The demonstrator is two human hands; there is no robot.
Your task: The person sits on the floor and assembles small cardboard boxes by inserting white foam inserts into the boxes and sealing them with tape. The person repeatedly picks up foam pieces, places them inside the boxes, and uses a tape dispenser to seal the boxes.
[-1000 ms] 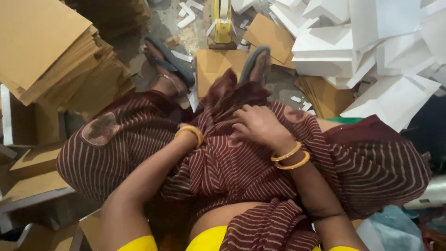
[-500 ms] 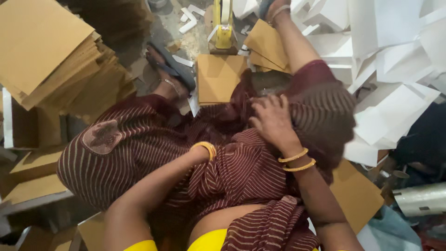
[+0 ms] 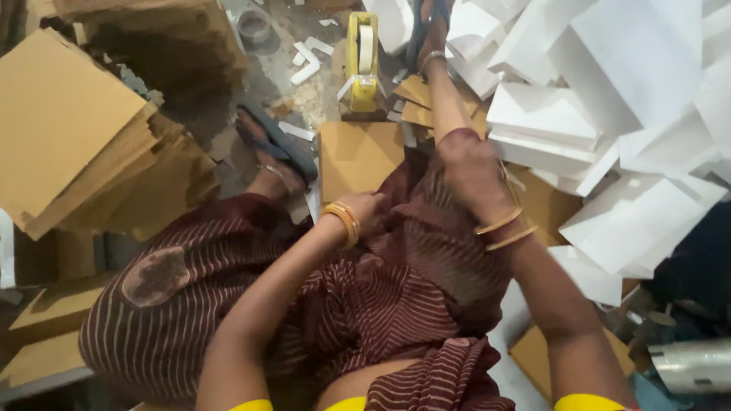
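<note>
Fingers of the left hand (image 3: pixel 371 213) pinch the striped cloth (image 3: pixel 396 297) just below the brown card (image 3: pixel 358 158); the right hand (image 3: pixel 474 171) grips cloth beside it, equally near.

Seen from above, a seated person has both hands on the striped maroon cloth (image 3: pixel 396 304) draped over the lap. The left hand (image 3: pixel 371 213), gold bangles at its wrist, pinches a fold of it near the knee; the right hand (image 3: pixel 470 173) presses on the cloth over the raised right leg, fingers curled into the fabric (how firm the grip is cannot be told). Beyond the knees a brown cardboard sheet (image 3: pixel 356 156) lies on the floor, with a yellow tape dispenser (image 3: pixel 362 65) behind it. Stacked brown boards (image 3: pixel 76 144) stand at left, white folded boxes (image 3: pixel 609 99) at right
</note>
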